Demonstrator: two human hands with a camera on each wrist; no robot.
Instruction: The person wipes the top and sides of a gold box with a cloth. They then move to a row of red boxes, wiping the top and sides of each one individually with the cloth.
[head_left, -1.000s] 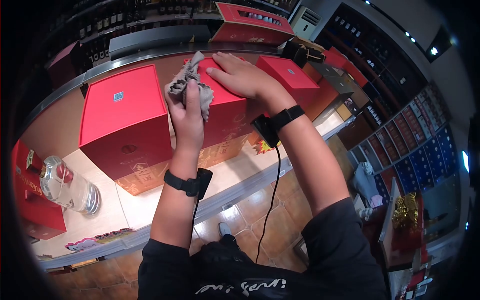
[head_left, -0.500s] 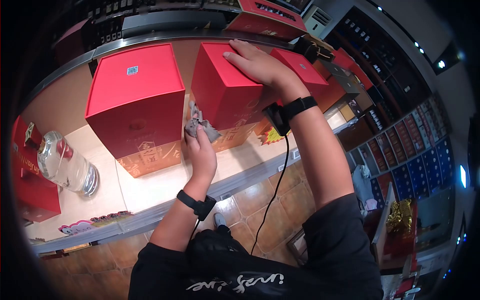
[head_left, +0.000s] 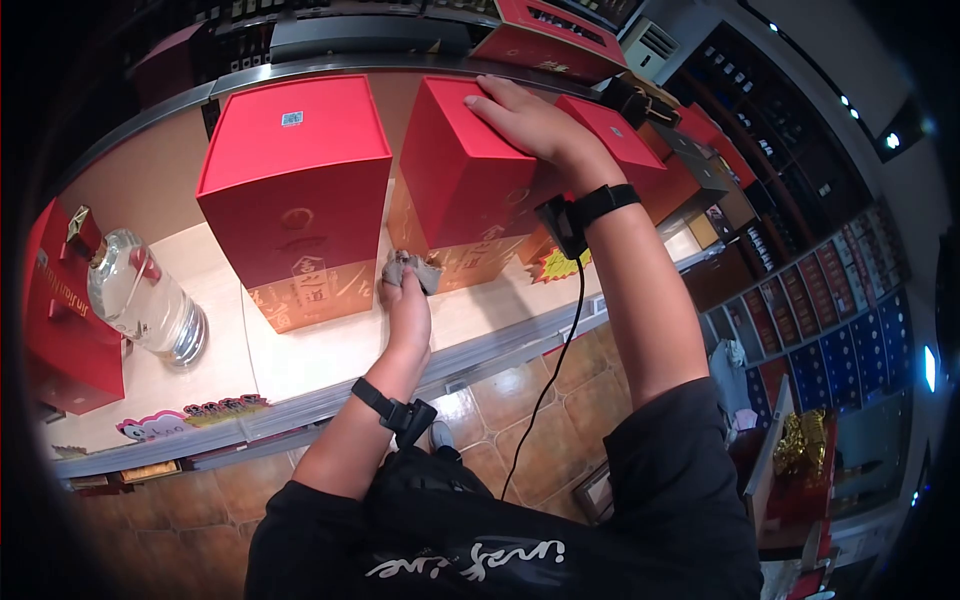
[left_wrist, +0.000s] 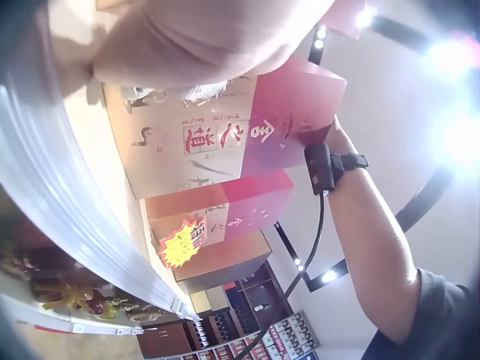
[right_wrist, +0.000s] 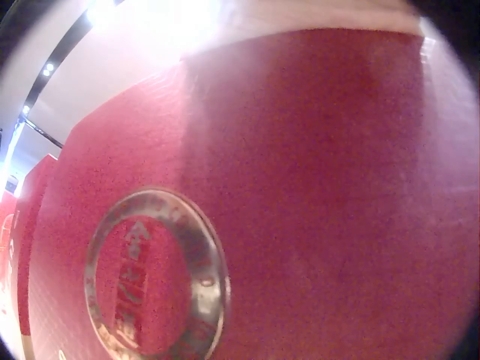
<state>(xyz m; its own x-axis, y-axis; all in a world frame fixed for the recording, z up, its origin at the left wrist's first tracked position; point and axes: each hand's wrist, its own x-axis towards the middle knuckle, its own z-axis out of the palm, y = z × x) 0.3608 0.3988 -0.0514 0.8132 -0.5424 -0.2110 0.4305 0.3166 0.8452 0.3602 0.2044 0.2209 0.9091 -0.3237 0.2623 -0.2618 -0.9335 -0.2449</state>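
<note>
In the head view my left hand [head_left: 408,315] pinches a crumpled grey cloth [head_left: 410,268] against the lower left corner of a tall red and gold gift box [head_left: 470,185]. My right hand [head_left: 535,122] rests on that box's top, its fingers stretched toward the back edge. The left wrist view has the same box [left_wrist: 255,135] lying sideways across the picture, with part of my left hand [left_wrist: 202,37] over its side. A round gold emblem [right_wrist: 214,292] on the red box face fills much of the right wrist view.
A larger matching box [head_left: 290,210] stands to the left, another red box [head_left: 615,130] to the right. Farther left, a clear bottle [head_left: 145,295] stands beside a red case [head_left: 70,330]. The pale shelf [head_left: 215,385] ends at a front edge with price tags.
My left hand has moved from the box's top down to its lower left corner with the cloth. My right hand stays on top. The view has shifted slightly.
</note>
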